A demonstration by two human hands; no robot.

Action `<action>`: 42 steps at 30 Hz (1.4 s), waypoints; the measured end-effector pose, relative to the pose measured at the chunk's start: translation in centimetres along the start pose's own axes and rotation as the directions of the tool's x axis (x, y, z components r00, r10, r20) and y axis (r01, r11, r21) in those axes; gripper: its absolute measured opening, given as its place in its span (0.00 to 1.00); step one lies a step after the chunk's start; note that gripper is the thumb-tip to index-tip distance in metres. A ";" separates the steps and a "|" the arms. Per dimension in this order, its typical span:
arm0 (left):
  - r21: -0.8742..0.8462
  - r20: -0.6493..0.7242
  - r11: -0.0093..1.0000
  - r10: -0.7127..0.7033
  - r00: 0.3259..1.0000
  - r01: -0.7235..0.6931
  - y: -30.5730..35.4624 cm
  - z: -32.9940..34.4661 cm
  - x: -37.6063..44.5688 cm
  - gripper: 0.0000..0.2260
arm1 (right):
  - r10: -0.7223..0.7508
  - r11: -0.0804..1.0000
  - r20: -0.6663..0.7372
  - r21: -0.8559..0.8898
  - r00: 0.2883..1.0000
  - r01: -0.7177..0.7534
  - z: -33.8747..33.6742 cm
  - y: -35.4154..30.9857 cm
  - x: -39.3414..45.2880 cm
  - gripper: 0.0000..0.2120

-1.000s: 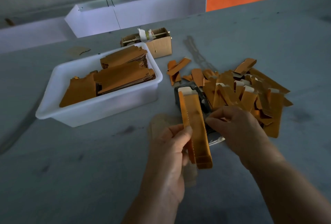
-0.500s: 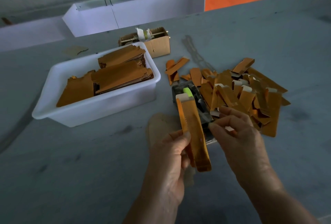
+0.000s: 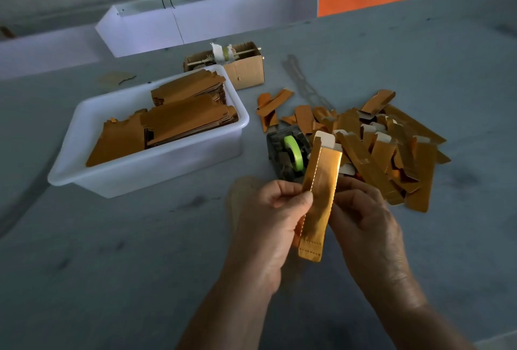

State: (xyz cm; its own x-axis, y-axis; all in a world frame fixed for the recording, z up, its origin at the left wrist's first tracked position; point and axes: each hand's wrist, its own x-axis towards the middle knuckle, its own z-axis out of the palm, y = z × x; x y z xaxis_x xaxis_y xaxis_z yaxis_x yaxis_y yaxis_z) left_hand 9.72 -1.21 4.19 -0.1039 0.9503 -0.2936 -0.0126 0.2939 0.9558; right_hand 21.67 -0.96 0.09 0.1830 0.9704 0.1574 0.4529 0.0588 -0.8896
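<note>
Gold sleeve (image 3: 321,182) | tape dispenser (image 3: 286,155) just behind | pile (image 3: 391,151) right | tub (image 3: 156,175) left

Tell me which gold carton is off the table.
The carton held by the left hand and right hand; others lie in the pile or tub.

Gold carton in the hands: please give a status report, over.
Left grip pinches gold carton at its left edge, held upright. Right grip holds its right edge. Tape dispenser just behind; nothing blocks.
</note>
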 end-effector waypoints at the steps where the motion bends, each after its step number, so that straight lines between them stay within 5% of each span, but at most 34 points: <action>1: -0.004 0.000 1.000 -0.008 1.000 0.008 0.0 0.1 0.0 0.04 | 0.007 1.000 0.003 0.012 1.000 -0.007 0.0 0.1 0.0 0.04; 11: 0.072 -0.048 0.997 -0.029 0.998 0.033 0.4 0.1 0.2 0.01 | -0.079 0.977 -0.002 -0.199 0.997 0.077 -1.1 -0.2 0.6 0.04; 14: 0.087 -0.027 0.995 -0.051 0.998 0.053 0.7 -0.1 0.4 0.01 | -0.028 0.998 -0.022 -0.053 0.999 0.027 -2.9 -0.6 0.7 0.03; 18: 0.093 -0.020 0.995 -0.036 0.999 0.038 1.0 -0.1 0.1 0.02 | 0.035 0.946 0.207 0.308 0.978 -0.099 -4.6 -2.1 0.7 0.06; 21: 0.125 -0.021 0.992 0.013 1.000 -0.010 1.0 -0.2 -0.4 0.02 | -0.068 0.957 0.316 0.290 0.946 -0.028 -4.7 -2.8 0.7 0.09; 27: 0.119 0.013 0.993 0.024 1.000 -0.025 1.1 -0.2 -1.3 0.04 | -0.149 0.977 0.314 0.191 0.938 0.092 -4.2 -2.8 0.8 0.10; 34: 0.076 0.056 0.997 -0.015 0.998 0.010 1.1 -0.1 -1.9 0.05 | -0.113 0.993 0.315 0.051 0.942 0.102 -4.0 -2.7 0.6 0.30; 42: 0.013 0.133 0.999 -0.042 0.990 0.041 1.1 -0.5 -2.0 0.02 | -0.052 0.999 0.276 0.001 0.960 0.054 -3.7 -3.3 0.2 0.27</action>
State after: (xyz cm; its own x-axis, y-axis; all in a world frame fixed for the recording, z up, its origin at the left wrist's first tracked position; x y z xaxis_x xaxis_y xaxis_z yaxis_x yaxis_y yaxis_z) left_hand 9.45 -2.83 5.88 0.0300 0.9424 -0.3332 -0.0043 0.3335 0.9428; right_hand 23.41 -1.85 4.68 -0.0892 0.9929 0.0788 0.4611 0.1113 -0.8803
